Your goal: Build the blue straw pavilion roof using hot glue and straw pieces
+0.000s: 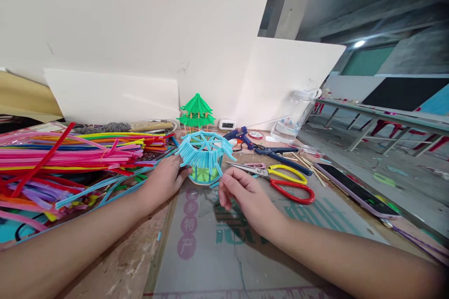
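Bare concrete beams and a pillar [294, 0] framed the far side of the room, beyond the wooden worktable [129, 252]. Near the table's middle, the left hand [163, 180] held the left side of a light-blue model [206, 145], its thumb in front and its other fingertips partly hidden by the roof edge. Opposite, the right hand [247, 196] had its thumb and forefinger pressed together, pinching the lower end of a light-blue strip [220, 169] at the roof's fringe. The model stood upright on a round green base [209, 175], at the far end of a grey printed sheet [196, 275]. Just behind it rose a green tiered model [197, 114], with a small white timer [227, 124] to its right. Beside the right hand lay scissors [265, 175] with one yellow and one red handle, and past them a blue glue gun [247, 138]. Piles of colourful fuzzy stems [73, 156] covered the table's left side. Farther right were thin wooden sticks [317, 173], a phone [356, 189] and a clear jug [287, 126]. White boards [122, 23] backed the table.
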`<control>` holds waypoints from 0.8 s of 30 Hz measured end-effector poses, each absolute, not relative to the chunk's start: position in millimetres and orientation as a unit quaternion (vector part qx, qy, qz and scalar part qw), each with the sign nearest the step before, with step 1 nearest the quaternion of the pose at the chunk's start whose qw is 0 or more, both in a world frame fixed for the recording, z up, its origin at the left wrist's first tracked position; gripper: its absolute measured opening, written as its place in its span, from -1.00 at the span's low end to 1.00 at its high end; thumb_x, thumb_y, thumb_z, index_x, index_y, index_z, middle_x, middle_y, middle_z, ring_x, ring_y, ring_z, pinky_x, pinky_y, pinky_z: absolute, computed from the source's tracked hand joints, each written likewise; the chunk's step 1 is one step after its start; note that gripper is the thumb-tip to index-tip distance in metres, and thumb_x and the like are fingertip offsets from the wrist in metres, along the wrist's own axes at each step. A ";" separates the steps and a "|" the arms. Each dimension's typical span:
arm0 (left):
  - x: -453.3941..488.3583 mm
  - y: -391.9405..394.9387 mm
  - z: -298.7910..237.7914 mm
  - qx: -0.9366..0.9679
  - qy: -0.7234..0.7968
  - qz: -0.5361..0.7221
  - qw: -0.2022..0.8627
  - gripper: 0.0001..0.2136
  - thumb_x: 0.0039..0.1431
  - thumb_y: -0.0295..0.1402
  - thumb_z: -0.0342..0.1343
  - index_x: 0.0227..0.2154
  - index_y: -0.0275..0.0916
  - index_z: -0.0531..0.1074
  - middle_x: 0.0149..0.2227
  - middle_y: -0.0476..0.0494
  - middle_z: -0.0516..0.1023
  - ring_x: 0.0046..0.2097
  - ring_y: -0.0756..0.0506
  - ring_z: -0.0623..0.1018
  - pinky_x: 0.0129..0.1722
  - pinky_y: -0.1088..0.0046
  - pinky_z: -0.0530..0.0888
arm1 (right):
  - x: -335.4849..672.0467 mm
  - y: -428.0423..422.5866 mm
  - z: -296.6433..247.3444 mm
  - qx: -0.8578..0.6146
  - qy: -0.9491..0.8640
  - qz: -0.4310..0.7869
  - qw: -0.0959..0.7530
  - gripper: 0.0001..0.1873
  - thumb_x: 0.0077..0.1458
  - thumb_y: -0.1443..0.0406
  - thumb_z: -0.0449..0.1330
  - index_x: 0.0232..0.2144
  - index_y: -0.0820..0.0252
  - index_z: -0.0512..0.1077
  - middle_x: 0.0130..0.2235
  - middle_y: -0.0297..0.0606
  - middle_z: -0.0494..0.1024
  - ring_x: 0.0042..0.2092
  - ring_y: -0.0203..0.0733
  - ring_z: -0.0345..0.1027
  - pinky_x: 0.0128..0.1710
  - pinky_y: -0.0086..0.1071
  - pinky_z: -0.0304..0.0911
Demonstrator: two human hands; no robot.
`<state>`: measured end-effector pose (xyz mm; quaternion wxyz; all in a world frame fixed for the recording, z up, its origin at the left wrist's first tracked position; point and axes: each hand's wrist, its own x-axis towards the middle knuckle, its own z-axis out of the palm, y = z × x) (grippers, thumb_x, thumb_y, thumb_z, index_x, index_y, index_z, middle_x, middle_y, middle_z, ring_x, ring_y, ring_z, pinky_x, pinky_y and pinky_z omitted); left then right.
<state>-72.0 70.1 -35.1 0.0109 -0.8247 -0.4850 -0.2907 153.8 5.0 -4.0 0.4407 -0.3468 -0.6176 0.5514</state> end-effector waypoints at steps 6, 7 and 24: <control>-75.3 54.0 -22.2 -0.811 -0.538 -0.223 0.062 -0.79 0.20 -0.27 -0.01 -0.49 -0.21 0.40 -0.46 -0.12 0.48 -0.37 -0.15 0.47 -0.36 0.36 0.32 | 161.4 9.2 -10.0 -0.392 -0.694 0.494 0.348 -0.73 0.17 0.18 0.08 -0.53 0.15 0.24 -0.63 -0.47 0.26 -0.57 -0.38 0.08 -0.54 -0.46 0.02; -75.4 49.7 -20.1 -0.824 -0.524 -0.203 0.070 -0.76 0.19 -0.29 -0.02 -0.55 -0.21 0.39 -0.52 -0.10 0.46 -0.41 -0.13 0.46 -0.37 0.37 0.30 | 163.0 11.3 -12.1 -0.402 -0.706 0.475 0.339 -0.74 0.16 0.19 0.08 -0.53 0.15 0.25 -0.63 -0.48 0.25 -0.57 -0.37 0.06 -0.54 -0.46 0.01; -45.2 25.3 -9.4 -0.803 -0.421 -0.301 -0.294 -0.70 0.23 -0.16 0.01 -0.36 -0.25 0.54 -0.39 -0.04 0.56 -0.33 -0.05 0.49 -0.34 0.50 0.36 | 167.1 17.9 -16.8 -0.409 -0.832 0.247 0.281 -0.81 0.19 0.18 0.11 -0.28 0.12 0.47 -0.50 -0.39 0.40 -0.48 -0.31 0.18 -0.49 -0.43 0.02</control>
